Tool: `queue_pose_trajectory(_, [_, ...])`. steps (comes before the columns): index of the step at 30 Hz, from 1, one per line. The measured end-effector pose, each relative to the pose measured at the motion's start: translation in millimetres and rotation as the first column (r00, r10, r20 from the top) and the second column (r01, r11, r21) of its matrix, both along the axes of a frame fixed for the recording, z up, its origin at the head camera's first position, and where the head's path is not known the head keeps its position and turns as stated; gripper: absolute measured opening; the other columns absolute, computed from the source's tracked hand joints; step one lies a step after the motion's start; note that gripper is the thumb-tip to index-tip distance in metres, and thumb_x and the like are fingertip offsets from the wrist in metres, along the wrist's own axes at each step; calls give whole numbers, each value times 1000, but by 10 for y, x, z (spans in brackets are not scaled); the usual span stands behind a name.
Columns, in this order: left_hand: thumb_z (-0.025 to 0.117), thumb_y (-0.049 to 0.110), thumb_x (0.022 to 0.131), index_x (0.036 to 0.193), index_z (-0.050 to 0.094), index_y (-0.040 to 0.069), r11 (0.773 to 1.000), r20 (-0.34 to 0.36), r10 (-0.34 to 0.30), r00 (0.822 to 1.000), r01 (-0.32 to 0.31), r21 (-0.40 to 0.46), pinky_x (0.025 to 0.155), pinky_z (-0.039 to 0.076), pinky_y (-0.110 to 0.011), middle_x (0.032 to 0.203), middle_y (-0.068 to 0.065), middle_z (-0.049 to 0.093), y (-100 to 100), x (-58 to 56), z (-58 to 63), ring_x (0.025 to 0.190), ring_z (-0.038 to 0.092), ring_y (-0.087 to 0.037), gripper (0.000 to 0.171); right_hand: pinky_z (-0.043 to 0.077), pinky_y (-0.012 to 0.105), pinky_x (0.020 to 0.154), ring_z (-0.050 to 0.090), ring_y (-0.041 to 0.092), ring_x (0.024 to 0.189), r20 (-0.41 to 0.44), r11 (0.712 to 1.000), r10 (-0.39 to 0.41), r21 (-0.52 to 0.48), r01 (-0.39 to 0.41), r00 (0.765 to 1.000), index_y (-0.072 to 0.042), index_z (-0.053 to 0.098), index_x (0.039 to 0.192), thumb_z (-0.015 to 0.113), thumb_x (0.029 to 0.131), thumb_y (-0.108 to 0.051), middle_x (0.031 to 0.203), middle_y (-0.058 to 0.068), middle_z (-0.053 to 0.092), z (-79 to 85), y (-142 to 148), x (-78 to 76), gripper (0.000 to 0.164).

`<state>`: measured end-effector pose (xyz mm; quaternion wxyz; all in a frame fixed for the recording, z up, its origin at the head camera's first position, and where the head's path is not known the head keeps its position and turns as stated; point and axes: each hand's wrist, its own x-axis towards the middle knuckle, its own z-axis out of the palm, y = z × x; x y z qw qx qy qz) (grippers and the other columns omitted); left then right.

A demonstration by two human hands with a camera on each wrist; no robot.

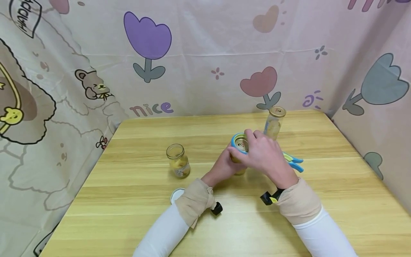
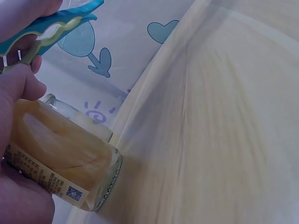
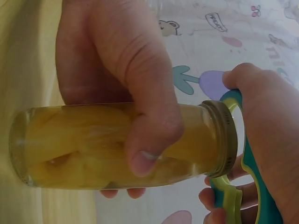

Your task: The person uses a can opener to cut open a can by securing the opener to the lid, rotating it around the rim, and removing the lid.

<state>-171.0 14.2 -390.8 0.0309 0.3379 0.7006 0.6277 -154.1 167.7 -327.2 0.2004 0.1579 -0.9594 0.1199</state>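
My left hand grips the body of a glass jar of yellow fruit pieces, its thumb across the near side. The jar stands upright with a gold metal lid on it. Around that lid sits a blue-and-green jar opener, its two handles pointing to the right. My right hand holds the opener from above, fingers curled over it at the lid. In the left wrist view, a label with a square code shows low on the jar.
An uncovered glass jar with yellow fruit low inside stands to the left. A loose round lid lies partly behind the left sleeve. Another gold-lidded jar stands behind the right hand. Patterned cloth hangs along the table's back edge.
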Motion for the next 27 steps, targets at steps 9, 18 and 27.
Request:
queue_pose_trajectory(9, [67,-3,82,140,36,6,999,19,35,999,-35,-16,100,42,-31,129,-10,52,-67,30,13,116,50,-17,67,44,43,48,51,26,63,-16,1000,-19,22,19,1000,-12,50,95,44,76,-80,75,4,47,-38,-92,-6,71])
queue_pose_trajectory(18, [67,-1,83,141,34,5,999,13,21,1000,-21,-30,101,41,-32,131,-12,48,-110,18,-11,117,48,-19,67,43,39,47,49,24,60,-10,1000,-19,24,19,1000,-14,48,91,45,77,-79,74,3,45,-56,-135,-1,67])
queue_pose_trajectory(27, [67,-4,81,137,35,2,998,-25,47,999,-46,37,99,43,-34,128,-15,49,-157,14,-61,114,49,-21,65,41,38,46,48,23,61,-41,1000,3,9,-2,999,-16,46,88,48,77,-77,75,1,44,-76,-230,-23,63])
